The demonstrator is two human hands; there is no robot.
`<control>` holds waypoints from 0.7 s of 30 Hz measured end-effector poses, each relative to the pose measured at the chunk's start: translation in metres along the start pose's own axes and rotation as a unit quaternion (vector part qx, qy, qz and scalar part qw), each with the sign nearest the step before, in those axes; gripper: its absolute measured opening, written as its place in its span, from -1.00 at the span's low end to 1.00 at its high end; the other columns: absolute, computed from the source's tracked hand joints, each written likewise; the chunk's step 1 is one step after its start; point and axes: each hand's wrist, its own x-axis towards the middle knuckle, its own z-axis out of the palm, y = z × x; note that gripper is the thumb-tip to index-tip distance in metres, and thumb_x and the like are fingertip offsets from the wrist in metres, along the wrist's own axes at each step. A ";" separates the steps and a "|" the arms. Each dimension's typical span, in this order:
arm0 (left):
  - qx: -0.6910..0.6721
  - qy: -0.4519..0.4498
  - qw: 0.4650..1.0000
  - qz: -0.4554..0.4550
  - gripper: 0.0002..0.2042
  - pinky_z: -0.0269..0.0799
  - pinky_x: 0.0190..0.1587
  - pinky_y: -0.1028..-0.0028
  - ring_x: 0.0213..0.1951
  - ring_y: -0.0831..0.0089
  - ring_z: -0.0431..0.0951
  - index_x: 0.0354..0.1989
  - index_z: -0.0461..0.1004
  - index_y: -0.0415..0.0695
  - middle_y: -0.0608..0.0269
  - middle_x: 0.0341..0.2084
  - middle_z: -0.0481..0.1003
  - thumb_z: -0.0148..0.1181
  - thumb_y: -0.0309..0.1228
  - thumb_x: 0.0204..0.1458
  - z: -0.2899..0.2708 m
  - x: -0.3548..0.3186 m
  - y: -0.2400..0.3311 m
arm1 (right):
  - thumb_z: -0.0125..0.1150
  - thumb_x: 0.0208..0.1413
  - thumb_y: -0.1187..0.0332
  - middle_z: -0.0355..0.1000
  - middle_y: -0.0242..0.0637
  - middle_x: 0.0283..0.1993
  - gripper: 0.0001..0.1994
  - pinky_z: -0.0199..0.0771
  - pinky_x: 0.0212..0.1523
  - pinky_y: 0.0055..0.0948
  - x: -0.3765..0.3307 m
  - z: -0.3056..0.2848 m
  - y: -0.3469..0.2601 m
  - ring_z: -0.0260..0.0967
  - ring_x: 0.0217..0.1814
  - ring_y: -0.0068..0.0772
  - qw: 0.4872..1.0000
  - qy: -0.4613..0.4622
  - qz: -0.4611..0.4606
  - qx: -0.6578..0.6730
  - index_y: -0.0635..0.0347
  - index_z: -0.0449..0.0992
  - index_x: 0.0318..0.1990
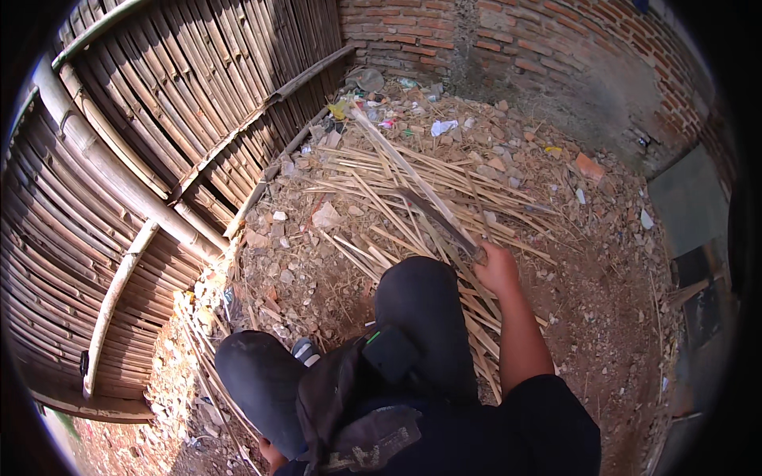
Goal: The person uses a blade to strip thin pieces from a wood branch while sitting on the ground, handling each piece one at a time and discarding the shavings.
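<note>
My right hand (498,270) is closed round the handle of a machete (440,216). Its dark blade reaches away from me and curves leftward at the tip. Right beside the blade lies a long, pale bamboo strip (401,163), slanting from the far rubble toward my right hand. Under both is a loose pile of thin bamboo strips (468,186), some of them running back past my right knee. Only part of my left hand (272,455) shows, low beside my left thigh; its fingers are hidden.
A bamboo-slat wall (198,79) with thick poles stands on the left, a brick wall (524,47) at the back. Stones, brick pieces and litter cover the ground. More strips (210,373) lie left of my left knee. A grey panel (690,202) leans at the right.
</note>
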 end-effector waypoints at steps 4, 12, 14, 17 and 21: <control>0.040 -0.038 0.997 -0.045 -0.80 0.44 -0.21 0.40 -0.31 0.45 0.48 -0.20 0.46 -0.27 0.25 -0.34 0.53 0.21 -0.36 0.20 0.005 -0.014 0.007 | 0.35 -0.12 0.33 0.56 0.09 -0.15 -0.52 0.52 -0.03 -0.06 -0.010 0.021 0.043 0.51 -0.02 0.16 0.998 0.008 0.070 0.002 0.22 0.57 0.05; 0.094 -0.059 0.989 -0.101 -0.80 0.44 -0.21 0.40 -0.31 0.45 0.49 -0.19 0.47 -0.27 0.24 -0.33 0.54 0.21 -0.36 0.20 -0.010 -0.017 0.034 | 0.27 -0.10 0.37 0.58 0.09 -0.19 -0.61 0.50 -0.03 -0.02 -0.093 0.092 0.105 0.53 -0.05 0.18 0.961 -0.116 0.251 0.011 0.18 0.61 -0.03; 0.105 -0.062 0.987 -0.108 -0.80 0.44 -0.21 0.40 -0.31 0.45 0.49 -0.19 0.47 -0.27 0.24 -0.33 0.54 0.21 -0.36 0.20 -0.014 -0.017 0.039 | 0.24 -0.07 0.36 0.56 0.11 -0.17 -0.67 0.49 -0.03 0.00 -0.113 0.114 0.119 0.52 -0.04 0.17 0.954 -0.145 0.262 0.029 0.10 0.62 -0.07; 0.119 -0.062 0.984 -0.116 -0.80 0.44 -0.21 0.39 -0.31 0.45 0.49 -0.19 0.47 -0.27 0.24 -0.33 0.54 0.21 -0.36 0.20 -0.020 -0.020 0.042 | 0.23 -0.05 0.34 0.55 0.11 -0.16 -0.71 0.47 -0.03 0.02 -0.126 0.133 0.120 0.51 -0.03 0.18 0.947 -0.157 0.268 0.078 0.15 0.62 -0.13; 0.130 -0.066 0.982 -0.117 -0.80 0.44 -0.20 0.39 -0.31 0.45 0.49 -0.19 0.47 -0.27 0.24 -0.33 0.54 0.21 -0.36 0.20 -0.023 -0.021 0.050 | 0.24 -0.04 0.32 0.55 0.06 -0.20 -0.75 0.47 -0.01 0.01 -0.133 0.166 0.132 0.50 -0.04 0.18 0.943 -0.188 0.264 0.074 0.19 0.61 -0.19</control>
